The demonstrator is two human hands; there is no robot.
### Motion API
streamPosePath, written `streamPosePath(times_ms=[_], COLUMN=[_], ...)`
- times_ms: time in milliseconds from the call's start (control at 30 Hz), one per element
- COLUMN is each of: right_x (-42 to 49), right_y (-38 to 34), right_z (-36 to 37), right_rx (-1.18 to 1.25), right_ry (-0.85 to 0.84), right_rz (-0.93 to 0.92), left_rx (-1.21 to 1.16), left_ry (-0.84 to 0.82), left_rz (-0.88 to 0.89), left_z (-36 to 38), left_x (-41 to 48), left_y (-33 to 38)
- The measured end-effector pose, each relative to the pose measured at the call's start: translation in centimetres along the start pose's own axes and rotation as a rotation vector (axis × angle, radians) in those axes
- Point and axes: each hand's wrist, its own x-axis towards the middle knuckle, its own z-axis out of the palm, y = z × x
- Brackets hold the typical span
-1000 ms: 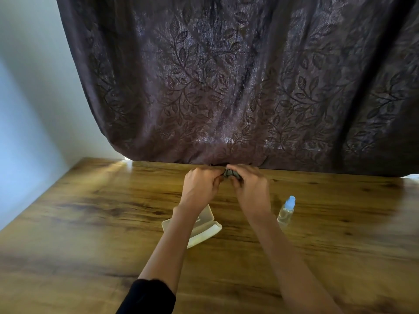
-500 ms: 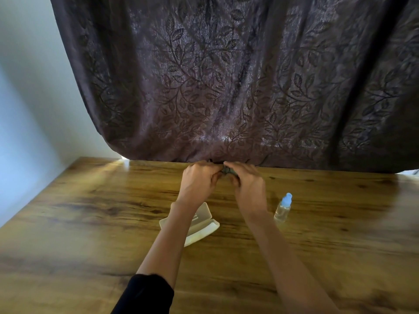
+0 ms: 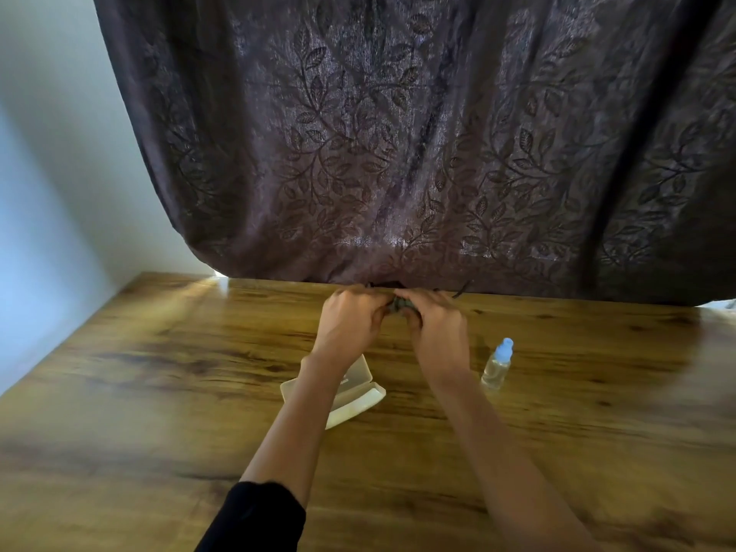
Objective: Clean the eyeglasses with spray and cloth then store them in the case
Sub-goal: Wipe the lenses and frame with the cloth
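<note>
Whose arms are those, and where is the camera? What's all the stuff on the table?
There is no machine here, just a person. The camera sits on their head and looks forward and down, so you see their own two arms reaching out. The left hand and right hand are close together near the far edge of the wooden table, both pinching a small grey cloth. A thin dark bit poking out beside the right hand looks like an arm of the eyeglasses; the rest is hidden. Nearer, partly under the left forearm, lies an open cream case. To its right stands a little clear spray bottle with a blue cap. The dark leafy thing behind is a curtain.
</note>
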Motion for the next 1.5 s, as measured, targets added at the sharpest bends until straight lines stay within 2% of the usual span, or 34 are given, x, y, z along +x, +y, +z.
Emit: streamPosePath(times_ms=[300,567,667,833,1100,1200,1367,1500], right_x=[0.7,0.4,1.1,1.7,0.4,0.6,1.1,0.5], right_y=[3.3,-0.2,1.3,2.9,-0.7,0.5,3.4,1.3], right_z=[-1.8,-0.5,-1.2,-2.4,0.1,-0.2,-1.8,-0.6], right_rx=[-0.046,-0.024,-0.042,-0.073,-0.03,-0.023,-0.049,-0.039], right_ry=[0.035,-0.003,-0.028,0.014,-0.036,-0.06,-0.002,-0.036], right_rz=[0.168,-0.004,0.062,0.19,0.011,0.033,0.175,0.102], left_rx=[-0.064,-0.014,-0.053,-0.052,-0.008,-0.022,-0.064,-0.055], left_ry=[0.055,-0.037,0.027,0.024,-0.054,-0.024,0.028,-0.019], left_rz=[-0.004,0.036,0.017,-0.006,0.053,0.02,-0.014,0.004], left_z=[-0.9,-0.5,-1.0,-1.6,-0.7,-0.7,-1.1,-0.6], left_x=[-0.4,0.2,-0.2,-0.4,-0.1,-0.5,-0.7,-0.2], left_y=[-1.7,0.0,-0.9,-2.0,-0.3,-1.3,-2.6,-1.3])
